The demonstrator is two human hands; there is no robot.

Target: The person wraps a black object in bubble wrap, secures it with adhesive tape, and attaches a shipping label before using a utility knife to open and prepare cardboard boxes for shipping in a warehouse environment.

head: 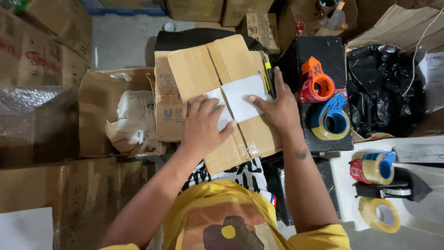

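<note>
Both hands press a white label (240,99) flat on the closed box (222,92) in front of the person. Left hand (202,127) and right hand (273,109) have fingers spread, pinching nothing. The cardboard looks stiff and light; best gripped at its side edges.

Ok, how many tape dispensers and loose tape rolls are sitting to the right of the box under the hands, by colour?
Orange tape dispenser: 1
Blue tape dispenser: 1
Red-and-blue tape dispenser: 1
Black tape dispenser: 1
Loose yellowish tape roll: 1
Total: 5
</note>
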